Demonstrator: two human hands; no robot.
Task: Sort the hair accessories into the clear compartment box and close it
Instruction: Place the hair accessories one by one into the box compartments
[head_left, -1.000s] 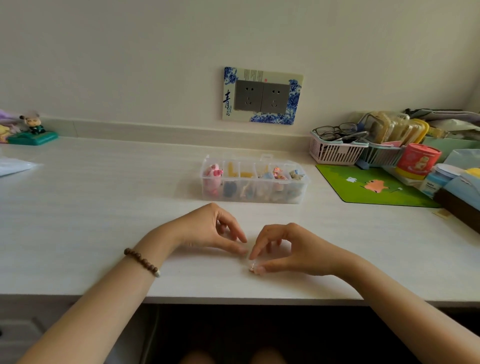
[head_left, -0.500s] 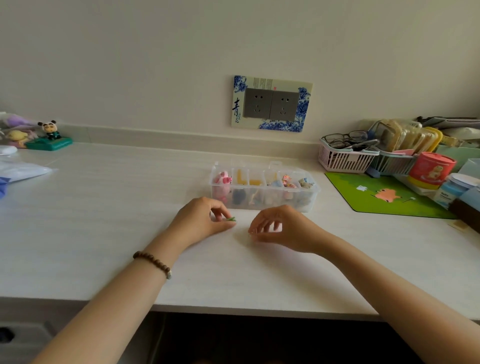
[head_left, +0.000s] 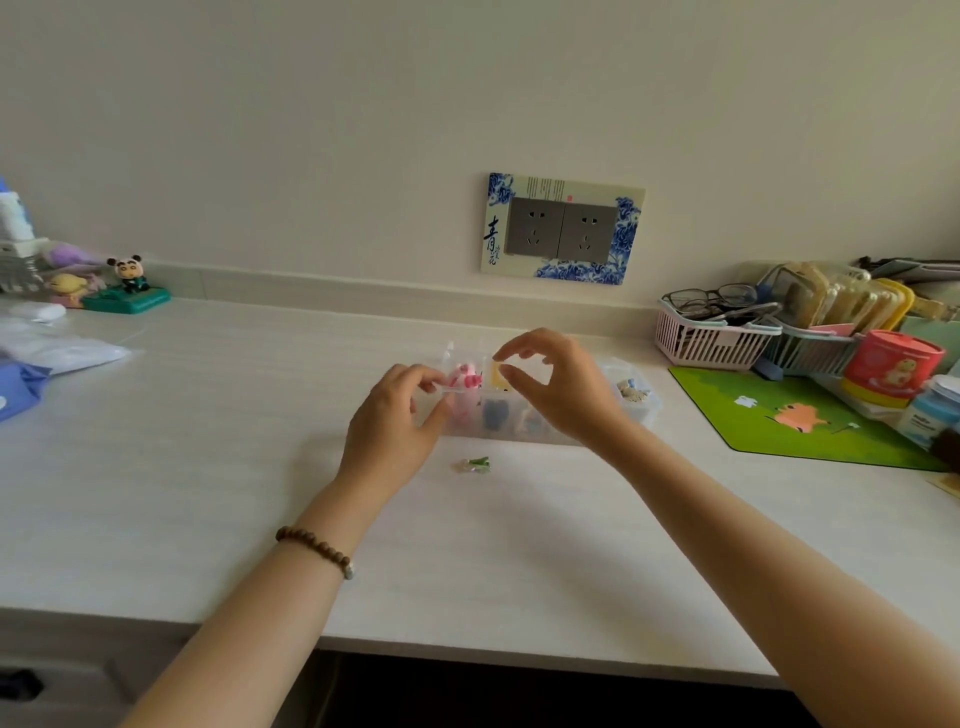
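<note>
Left hand (head_left: 387, 431) pinches clear box (head_left: 636, 402) front-left rim; right hand (head_left: 558, 387) fingers apart above; small green clip (head_left: 475, 464) on desk: light, stiff, slippery, pinch its sides

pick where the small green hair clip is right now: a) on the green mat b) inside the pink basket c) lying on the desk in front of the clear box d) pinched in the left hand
c: the small green hair clip lies loose on the desk, just on the near side of the clear compartment box, with both the left hand and the right hand up at the box and off the clip.
</note>
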